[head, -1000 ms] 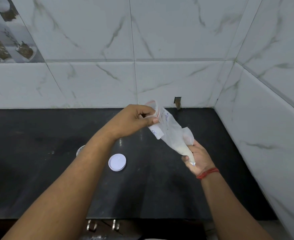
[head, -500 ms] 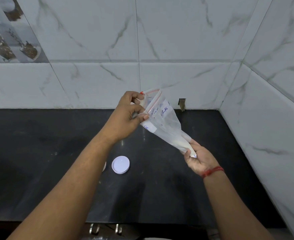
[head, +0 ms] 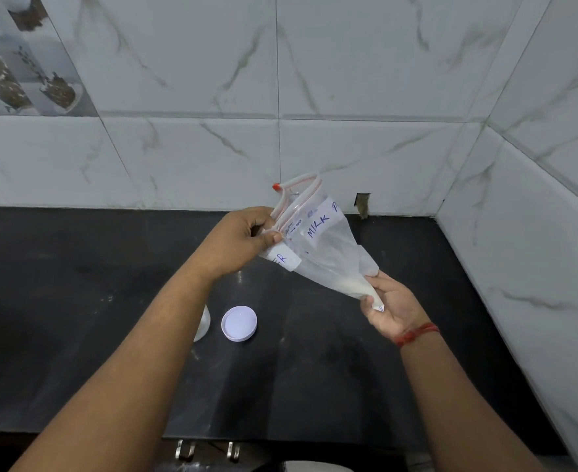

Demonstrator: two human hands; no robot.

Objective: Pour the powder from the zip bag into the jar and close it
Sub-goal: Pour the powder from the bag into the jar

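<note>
A clear zip bag [head: 328,253] with a red zip strip and a white label reading "MILK" hangs in the air above the black counter. White powder lies in its lower corner. My left hand [head: 240,241] pinches the bag's mouth, which gapes open. My right hand [head: 388,303] grips the bottom corner, palm up. The jar [head: 203,323] stands on the counter under my left forearm, which hides most of it. Its white round lid [head: 239,323] lies flat just to the right of the jar.
The black counter [head: 315,386] meets marble-patterned wall tiles at the back and on the right [head: 536,250]. A small dark notch [head: 362,204] sits in the back wall at counter level. Two metal handles [head: 209,449] show below the counter's front edge.
Both hands have lifted the bag a little and spread it. Its mouth has opened wider and the label now faces me.
</note>
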